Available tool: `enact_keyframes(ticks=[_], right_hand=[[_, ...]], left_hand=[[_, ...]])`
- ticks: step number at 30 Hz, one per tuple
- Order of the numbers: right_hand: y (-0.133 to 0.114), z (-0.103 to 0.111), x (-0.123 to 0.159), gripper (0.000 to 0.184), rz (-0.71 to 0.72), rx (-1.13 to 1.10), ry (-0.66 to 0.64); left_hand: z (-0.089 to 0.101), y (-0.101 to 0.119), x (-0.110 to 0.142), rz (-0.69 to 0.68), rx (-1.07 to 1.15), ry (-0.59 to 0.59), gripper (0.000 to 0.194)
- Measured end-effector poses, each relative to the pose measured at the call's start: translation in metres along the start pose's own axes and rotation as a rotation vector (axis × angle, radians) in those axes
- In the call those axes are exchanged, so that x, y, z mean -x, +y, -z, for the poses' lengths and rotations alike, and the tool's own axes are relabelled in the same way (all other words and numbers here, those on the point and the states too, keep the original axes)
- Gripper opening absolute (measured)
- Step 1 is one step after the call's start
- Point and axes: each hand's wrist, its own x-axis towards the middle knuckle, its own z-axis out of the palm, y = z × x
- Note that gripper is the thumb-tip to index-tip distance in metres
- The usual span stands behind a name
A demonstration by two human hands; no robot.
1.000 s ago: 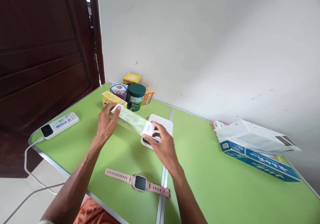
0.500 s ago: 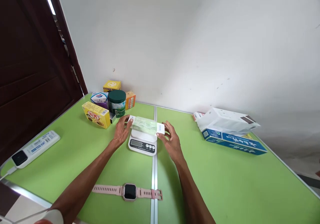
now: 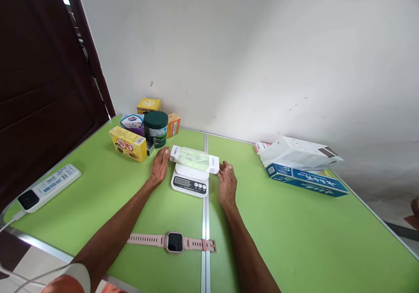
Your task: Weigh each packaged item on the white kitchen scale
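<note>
A long clear-windowed white box [image 3: 194, 158] with something pale green inside lies across the top of a small white digital scale [image 3: 190, 182] at the middle of the green table [image 3: 288, 232]. My left hand [image 3: 160, 165] rests on the table at the box's left end, fingers stretched out and just touching or almost touching it. At the box's right end sits my right hand [image 3: 227, 182], fingers loosely apart and holding nothing. A pink smartwatch [image 3: 173, 242] lies flat near the front edge, between my forearms.
A dark green jar [image 3: 156, 128], a yellow box [image 3: 128, 143] and other small boxes cluster at the back left. A white power strip [image 3: 46, 188] lies at the left edge. At the right, a white bag [image 3: 299, 151] lies on a blue box [image 3: 307, 182]. A dark door stands left.
Both hands carried the long box from the left onto the scale and set it down. The fingers have come off its ends and dropped to the table.
</note>
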Motion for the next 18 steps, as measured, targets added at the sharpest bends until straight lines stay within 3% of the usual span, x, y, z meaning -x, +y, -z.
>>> enact_keyframes(ticks=[18], right_hand=[[0.0028, 0.0025, -0.0016, 0.09, -0.005, 0.024, 0.003]], left_hand=[[0.0033, 0.0068, 0.002, -0.035, -0.06, -0.018, 0.083]])
